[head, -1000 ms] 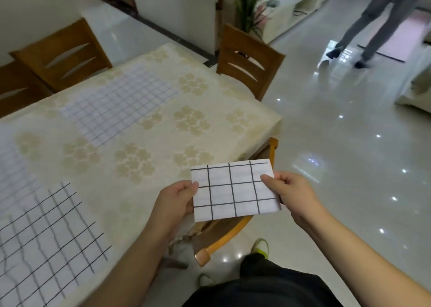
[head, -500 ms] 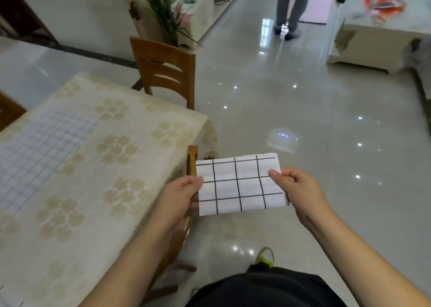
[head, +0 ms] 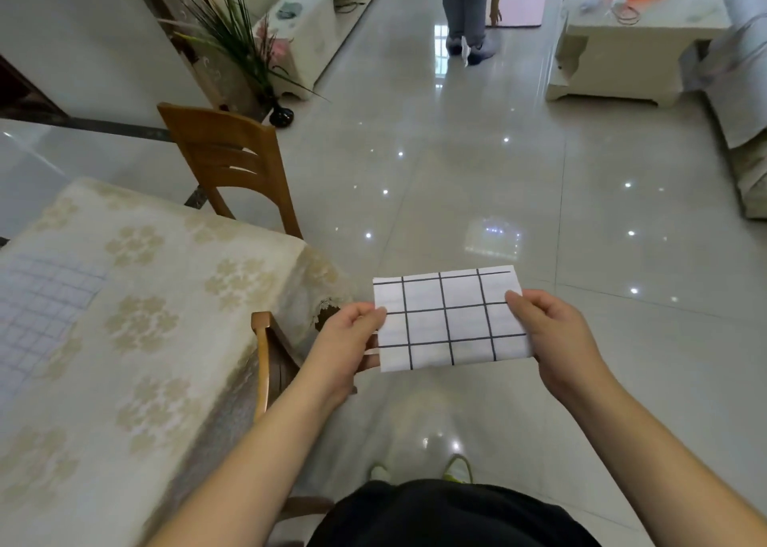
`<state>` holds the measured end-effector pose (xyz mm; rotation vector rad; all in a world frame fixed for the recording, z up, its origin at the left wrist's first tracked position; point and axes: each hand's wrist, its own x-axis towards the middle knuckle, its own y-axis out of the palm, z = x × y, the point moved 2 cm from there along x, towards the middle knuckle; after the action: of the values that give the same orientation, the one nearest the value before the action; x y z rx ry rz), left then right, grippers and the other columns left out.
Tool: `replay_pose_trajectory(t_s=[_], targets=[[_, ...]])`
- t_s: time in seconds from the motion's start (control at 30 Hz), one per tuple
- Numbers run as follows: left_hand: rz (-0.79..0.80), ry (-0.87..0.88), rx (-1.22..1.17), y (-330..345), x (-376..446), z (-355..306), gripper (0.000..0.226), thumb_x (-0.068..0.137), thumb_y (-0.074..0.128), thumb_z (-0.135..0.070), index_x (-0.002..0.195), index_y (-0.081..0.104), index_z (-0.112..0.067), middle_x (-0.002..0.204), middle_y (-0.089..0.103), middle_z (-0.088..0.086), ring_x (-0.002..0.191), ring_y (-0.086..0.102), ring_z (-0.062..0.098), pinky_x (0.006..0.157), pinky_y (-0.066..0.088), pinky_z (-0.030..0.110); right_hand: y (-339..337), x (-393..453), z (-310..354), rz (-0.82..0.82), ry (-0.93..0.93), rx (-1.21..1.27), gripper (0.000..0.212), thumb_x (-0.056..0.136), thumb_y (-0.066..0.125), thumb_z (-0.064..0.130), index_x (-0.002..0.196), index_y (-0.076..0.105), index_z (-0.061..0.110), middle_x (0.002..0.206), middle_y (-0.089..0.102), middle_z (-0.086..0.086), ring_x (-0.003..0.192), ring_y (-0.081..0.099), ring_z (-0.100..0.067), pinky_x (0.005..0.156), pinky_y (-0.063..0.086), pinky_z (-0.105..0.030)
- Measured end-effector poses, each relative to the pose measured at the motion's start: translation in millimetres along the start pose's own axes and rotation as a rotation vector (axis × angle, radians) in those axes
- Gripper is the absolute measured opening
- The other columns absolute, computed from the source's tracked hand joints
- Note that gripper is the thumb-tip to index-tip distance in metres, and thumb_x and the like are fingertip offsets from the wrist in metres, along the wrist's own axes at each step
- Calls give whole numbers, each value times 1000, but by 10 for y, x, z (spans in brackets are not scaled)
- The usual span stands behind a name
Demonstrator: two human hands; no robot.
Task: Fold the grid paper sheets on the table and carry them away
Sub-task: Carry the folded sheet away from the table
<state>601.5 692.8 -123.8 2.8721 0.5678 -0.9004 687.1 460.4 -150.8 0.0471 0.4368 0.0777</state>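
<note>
Fingers and thumbs of the left hand (head: 346, 341) and right hand (head: 554, 339) pinch the short ends of the folded white black-gridded paper sheet (head: 450, 320), held level over the floor just beyond the corner of the cream floral-clothed table (head: 174, 297).

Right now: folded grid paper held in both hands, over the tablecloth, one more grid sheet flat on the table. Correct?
Not quite. In the head view the folded grid paper, pinched by the left hand and the right hand, is over the tiled floor, off the table's corner, not over the tablecloth. The other grid sheet does lie flat on the table.
</note>
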Motion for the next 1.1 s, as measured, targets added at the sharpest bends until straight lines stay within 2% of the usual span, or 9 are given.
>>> replay_pose_trajectory(t_s=[0.23, 0.33, 0.4, 0.47, 0.57, 0.63, 0.73, 0.9, 1.1], targets=[[5, -6, -13, 168, 418, -167, 10, 94, 60, -23, 98, 64, -14, 88, 66, 7, 76, 61, 20, 60, 53, 27, -44, 294, 122, 29, 28, -10, 14, 91, 65, 26, 92, 73, 14, 92, 75, -4, 82, 66, -19, 73, 50, -34], [-14, -25, -31, 149, 612, -217, 12, 94, 60, -25, 97, 65, -14, 87, 68, 7, 74, 63, 19, 67, 53, 32, 39, 431, 181, 123, 36, -9, 15, 92, 64, 23, 100, 73, 14, 102, 73, -15, 92, 70, -26, 80, 51, -35], [-28, -36, -47, 106, 779, -248, 16, 93, 61, -27, 99, 66, -13, 91, 68, 10, 80, 63, 24, 74, 51, 38, 138, 568, 202, 156, 45, -20, 20, 89, 67, 25, 105, 73, 14, 110, 65, -28, 105, 65, -39, 88, 51, -41], [-55, -43, -77, 49, 972, -287, 12, 92, 62, -27, 95, 67, -17, 92, 66, 12, 82, 60, 27, 69, 50, 38, 272, 735, 233, 156, 49, -27, 21, 88, 68, 24, 104, 72, 11, 111, 64, -31, 108, 62, -44, 93, 50, -49], [-81, -46, -102, -48, 1280, -398, 9, 93, 62, -27, 90, 67, -20, 88, 67, 10, 78, 61, 25, 60, 49, 33, 527, 1025, 341, 111, 69, -9, 16, 91, 65, 15, 104, 72, 7, 105, 72, -20, 101, 68, -37, 91, 54, -49], [-77, -36, -131, -158, 1479, -510, 11, 95, 60, -23, 96, 67, -15, 90, 71, 10, 77, 68, 22, 61, 55, 32, 715, 1227, 455, 106, 61, -19, 15, 91, 64, 12, 103, 72, 6, 102, 73, -18, 95, 71, -33, 82, 57, -43], [-103, -1, -131, -363, 1675, -735, 13, 96, 59, -20, 101, 66, -10, 86, 71, 6, 66, 69, 10, 52, 52, 19, 986, 1499, 656, 128, 38, -69, 12, 91, 65, 11, 99, 72, 7, 93, 73, -15, 83, 71, -26, 69, 55, -32], [-139, 11, -135, -614, 1917, -1081, 13, 98, 56, -22, 103, 65, -14, 88, 66, 3, 75, 61, 12, 43, 47, 12, 1374, 1837, 839, 125, 33, -113, 8, 90, 66, 12, 94, 72, 7, 69, 65, 0, 69, 65, -17, 67, 50, -30], [-166, -26, -162, -704, 2286, -1364, 14, 97, 58, -23, 102, 67, -14, 97, 72, 9, 86, 70, 23, 65, 58, 31, 1580, 2315, 977, 125, 10, -177, 7, 88, 70, 17, 90, 73, 12, 61, 55, 4, 63, 55, -17, 62, 42, -28]])
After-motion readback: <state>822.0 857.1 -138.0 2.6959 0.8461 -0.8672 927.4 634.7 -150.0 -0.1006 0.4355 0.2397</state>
